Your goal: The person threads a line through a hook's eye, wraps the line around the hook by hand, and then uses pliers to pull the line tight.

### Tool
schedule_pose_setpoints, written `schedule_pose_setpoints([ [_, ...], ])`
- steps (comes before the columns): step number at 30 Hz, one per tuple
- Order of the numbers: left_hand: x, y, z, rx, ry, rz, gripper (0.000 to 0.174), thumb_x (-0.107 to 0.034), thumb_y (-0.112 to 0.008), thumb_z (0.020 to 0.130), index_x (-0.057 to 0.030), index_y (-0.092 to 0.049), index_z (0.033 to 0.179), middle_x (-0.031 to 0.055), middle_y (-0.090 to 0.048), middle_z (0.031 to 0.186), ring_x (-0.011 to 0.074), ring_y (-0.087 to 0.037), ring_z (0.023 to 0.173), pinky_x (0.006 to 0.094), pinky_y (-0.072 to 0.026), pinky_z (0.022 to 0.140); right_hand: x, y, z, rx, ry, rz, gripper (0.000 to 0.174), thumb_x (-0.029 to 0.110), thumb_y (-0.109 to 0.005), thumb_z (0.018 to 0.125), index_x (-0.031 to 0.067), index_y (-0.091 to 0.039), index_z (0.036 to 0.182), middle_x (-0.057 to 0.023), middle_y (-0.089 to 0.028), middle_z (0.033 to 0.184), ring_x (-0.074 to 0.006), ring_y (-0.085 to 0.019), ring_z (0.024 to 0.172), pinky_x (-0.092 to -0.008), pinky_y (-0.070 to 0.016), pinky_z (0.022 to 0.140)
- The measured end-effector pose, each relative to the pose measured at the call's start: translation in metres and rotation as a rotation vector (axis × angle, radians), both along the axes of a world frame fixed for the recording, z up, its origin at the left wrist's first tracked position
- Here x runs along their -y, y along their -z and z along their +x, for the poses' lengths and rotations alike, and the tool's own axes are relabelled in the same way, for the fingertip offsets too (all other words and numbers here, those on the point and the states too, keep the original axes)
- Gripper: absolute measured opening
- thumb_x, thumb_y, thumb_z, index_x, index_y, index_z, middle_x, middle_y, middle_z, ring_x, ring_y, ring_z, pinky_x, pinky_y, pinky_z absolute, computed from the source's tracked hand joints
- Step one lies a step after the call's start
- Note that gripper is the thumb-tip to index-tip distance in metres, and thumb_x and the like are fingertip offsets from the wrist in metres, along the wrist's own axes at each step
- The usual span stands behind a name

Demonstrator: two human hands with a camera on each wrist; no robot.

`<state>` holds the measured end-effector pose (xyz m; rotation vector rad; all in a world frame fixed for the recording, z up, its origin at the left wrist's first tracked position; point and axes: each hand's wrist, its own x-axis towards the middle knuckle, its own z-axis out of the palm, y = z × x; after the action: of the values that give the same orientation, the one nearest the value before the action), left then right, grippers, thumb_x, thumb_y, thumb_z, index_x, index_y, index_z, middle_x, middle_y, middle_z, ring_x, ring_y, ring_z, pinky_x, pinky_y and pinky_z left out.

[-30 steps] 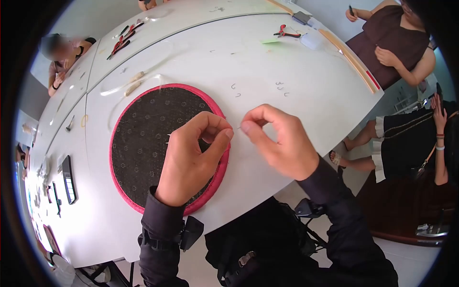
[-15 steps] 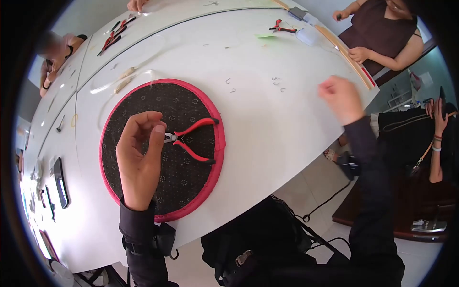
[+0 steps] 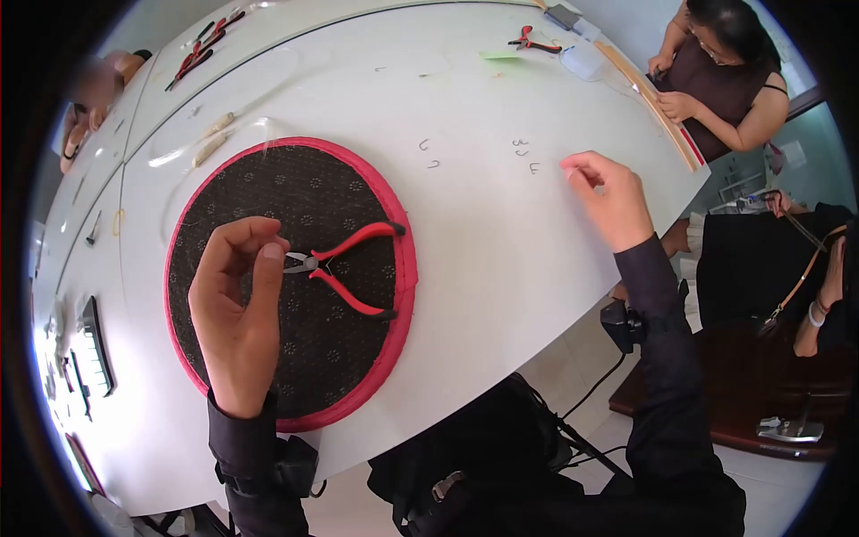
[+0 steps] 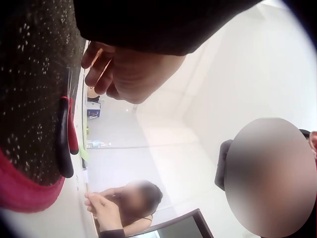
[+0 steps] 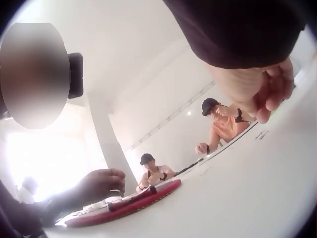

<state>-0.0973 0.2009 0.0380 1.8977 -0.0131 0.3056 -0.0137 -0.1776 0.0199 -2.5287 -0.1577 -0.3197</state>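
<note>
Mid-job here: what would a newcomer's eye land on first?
The round, pink-rimmed dark mat, on the white table under the left hand. Next, red-handled pliers lying on it, jaws toward that hand. Then, farther right, the right hand, with small dark hooked bits just left of it.

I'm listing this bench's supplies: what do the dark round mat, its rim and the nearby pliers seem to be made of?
Round mat: probably fabric, perhaps felt-like; it looks matte, with printed-looking pale dotted rings.
Rim: likely cloth binding, pinkish red, judging by its creases.
Pliers: metal head, from its grey sheen; smooth red handles, plastic or rubber, I can't tell which.
</note>
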Motion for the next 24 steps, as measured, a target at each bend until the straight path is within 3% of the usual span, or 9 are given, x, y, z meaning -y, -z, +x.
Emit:
schedule_pose_setpoints([
  [4,-0.002,0.003,0.002,-0.034,0.010,0.007,0.016,-0.007,-0.057,0.100,0.0003,-0.062,0.114,0.0052,-0.063,0.102,0.0124,-0.062,0.098,0.0273,-0.0481,0.089,-0.015,0.001,-0.009,0.060,-0.122,-0.118,0.015,0.006,-0.064,0.090,0.0069,-0.072,0.103,-0.0113,-0.065,0.084,-0.0244,-0.063,0.076,-0.0338,-0.0511,0.072],
  [10,-0.002,0.005,0.004,-0.024,-0.015,-0.013,0.014,-0.006,-0.059,0.099,0.0006,-0.063,0.110,0.0049,-0.065,0.097,0.0119,-0.063,0.095,0.0271,-0.0496,0.088,-0.016,0.000,-0.010,0.019,-0.119,-0.119,0.021,0.003,-0.062,0.092,0.0068,-0.072,0.110,-0.0115,-0.066,0.092,-0.0233,-0.062,0.078,-0.0316,-0.0497,0.073],
  [13,-0.002,0.006,0.005,-0.032,-0.014,-0.014,0.014,-0.006,-0.059,0.099,0.0007,-0.063,0.111,0.0047,-0.065,0.097,0.0119,-0.063,0.095,0.0271,-0.0495,0.088,-0.021,-0.003,-0.013,0.033,-0.113,-0.133,0.020,0.002,-0.063,0.090,0.0077,-0.073,0.107,-0.0111,-0.063,0.085,-0.0266,-0.061,0.078,-0.0359,-0.0501,0.072],
  [19,-0.001,0.006,0.004,-0.016,-0.024,-0.015,0.013,-0.006,-0.059,0.099,0.0009,-0.063,0.109,0.0049,-0.066,0.096,0.0119,-0.063,0.094,0.0274,-0.0492,0.087,-0.015,0.003,-0.017,0.078,-0.174,-0.118,0.022,0.001,-0.063,0.091,0.0075,-0.073,0.109,-0.0118,-0.064,0.089,-0.0264,-0.061,0.078,-0.0359,-0.0505,0.071],
  [24,-0.002,0.006,0.004,-0.012,-0.034,-0.022,0.013,-0.006,-0.060,0.098,0.0010,-0.064,0.108,0.0049,-0.066,0.095,0.0116,-0.063,0.092,0.0274,-0.0490,0.086,-0.013,-0.002,-0.017,0.040,-0.123,-0.100,0.020,0.001,-0.062,0.092,0.0057,-0.072,0.110,-0.0111,-0.066,0.093,-0.0232,-0.063,0.078,-0.0304,-0.0501,0.072],
])
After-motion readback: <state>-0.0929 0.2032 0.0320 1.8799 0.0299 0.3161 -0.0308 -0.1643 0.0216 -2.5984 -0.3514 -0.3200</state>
